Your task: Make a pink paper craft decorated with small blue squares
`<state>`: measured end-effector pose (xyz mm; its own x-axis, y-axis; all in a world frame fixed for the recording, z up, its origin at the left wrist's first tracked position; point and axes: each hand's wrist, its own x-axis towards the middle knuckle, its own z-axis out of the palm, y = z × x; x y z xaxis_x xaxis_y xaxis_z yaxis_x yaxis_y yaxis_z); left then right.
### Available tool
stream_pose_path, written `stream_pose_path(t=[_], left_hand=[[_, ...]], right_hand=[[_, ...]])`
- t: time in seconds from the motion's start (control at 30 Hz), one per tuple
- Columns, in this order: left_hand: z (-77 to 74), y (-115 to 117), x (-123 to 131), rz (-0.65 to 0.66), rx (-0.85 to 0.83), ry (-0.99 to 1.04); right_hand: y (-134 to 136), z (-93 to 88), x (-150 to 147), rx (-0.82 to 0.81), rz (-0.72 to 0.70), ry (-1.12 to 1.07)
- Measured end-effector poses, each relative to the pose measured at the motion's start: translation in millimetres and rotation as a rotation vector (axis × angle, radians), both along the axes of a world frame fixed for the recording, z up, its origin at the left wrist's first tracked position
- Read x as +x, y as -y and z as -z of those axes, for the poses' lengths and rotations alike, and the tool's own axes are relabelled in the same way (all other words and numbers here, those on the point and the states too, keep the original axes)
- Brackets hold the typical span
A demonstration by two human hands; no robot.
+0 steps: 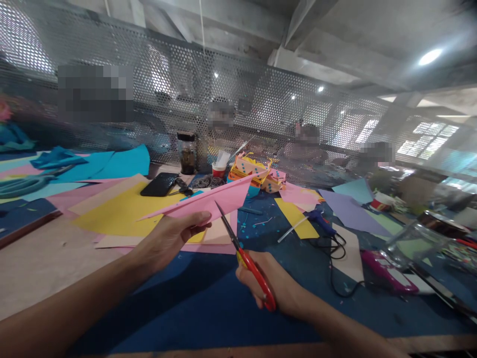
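Observation:
My left hand (175,234) is closed on the near edge of a pink paper sheet (212,200), holding it up flat above the table. My right hand (274,286) grips red-handled scissors (246,258), fingers through the handles. The scissor blades point up and away, and their tip meets the pink sheet's near edge just right of my left thumb. A blue sheet (208,298) covers the table under both hands.
Yellow (122,211), pink, purple (346,209) and teal papers lie spread across the table. A black phone (160,184), a dark jar (186,151), a red cup (219,170), orange paper boxes (249,171) and a blue glue gun (320,221) with black cable sit farther back. People sit behind a perforated metal screen.

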<state>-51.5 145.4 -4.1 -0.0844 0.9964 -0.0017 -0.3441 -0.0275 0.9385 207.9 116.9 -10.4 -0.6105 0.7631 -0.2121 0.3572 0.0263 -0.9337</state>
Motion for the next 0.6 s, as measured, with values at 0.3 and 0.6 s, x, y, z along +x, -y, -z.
stream_pose_path(t=[0.3,0.6], left_hand=[[0.5,-5,-5,-0.018,0.025,0.045],[-6.8,-2,-4,-0.035,0.032,0.031]], right_hand=[[-1,-8.1,7,-0.018,-0.013,0.059],[-7,-26.4,43,0.037,-0.037,0.123]])
